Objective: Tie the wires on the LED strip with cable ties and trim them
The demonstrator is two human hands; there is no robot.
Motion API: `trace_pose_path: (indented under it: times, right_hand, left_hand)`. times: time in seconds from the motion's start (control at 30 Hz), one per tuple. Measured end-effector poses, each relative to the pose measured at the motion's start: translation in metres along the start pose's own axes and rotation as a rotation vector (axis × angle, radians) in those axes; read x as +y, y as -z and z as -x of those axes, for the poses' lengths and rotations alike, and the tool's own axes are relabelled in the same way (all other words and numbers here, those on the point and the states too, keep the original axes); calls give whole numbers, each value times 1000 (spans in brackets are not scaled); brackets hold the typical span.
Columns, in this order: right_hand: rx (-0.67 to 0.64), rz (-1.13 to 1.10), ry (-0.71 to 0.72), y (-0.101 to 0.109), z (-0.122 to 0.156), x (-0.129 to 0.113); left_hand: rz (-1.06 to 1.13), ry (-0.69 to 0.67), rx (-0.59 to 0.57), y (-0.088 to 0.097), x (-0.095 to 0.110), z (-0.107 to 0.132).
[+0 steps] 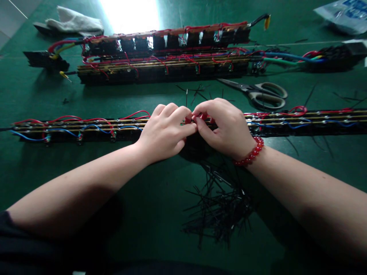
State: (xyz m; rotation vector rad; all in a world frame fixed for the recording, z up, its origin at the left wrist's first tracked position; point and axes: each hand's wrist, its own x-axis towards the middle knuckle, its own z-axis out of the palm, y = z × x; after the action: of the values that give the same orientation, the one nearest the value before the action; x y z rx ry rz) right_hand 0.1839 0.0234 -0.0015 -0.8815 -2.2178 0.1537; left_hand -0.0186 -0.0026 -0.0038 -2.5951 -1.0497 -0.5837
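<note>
A long black strip [74, 130] with brass rails and red and blue wires lies across the green table. My left hand [164, 131] and my right hand [223, 128] meet over its middle, fingers curled and pinched together on the red wires [200, 117] there. What the fingertips grip beyond the wires is hidden. A red bead bracelet [252, 152] is on my right wrist. A heap of black cable ties [220, 206] lies just in front of my hands.
Scissors [260, 93] lie behind my right hand. Two more wired strips [163, 65] are stacked further back, with cable bundles [301, 59] at the right. A white cloth [74, 21] is far left, a plastic bag [346, 13] far right. Cut tie ends [195, 91] are scattered.
</note>
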Motion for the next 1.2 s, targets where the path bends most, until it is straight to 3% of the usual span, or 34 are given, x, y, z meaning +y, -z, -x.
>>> trace_pose_path:
  times: [1.2]
  right_hand:
    - [-38,8,-32,2,-1,-2]
  left_hand:
    - [61,46,-25,0,0,1]
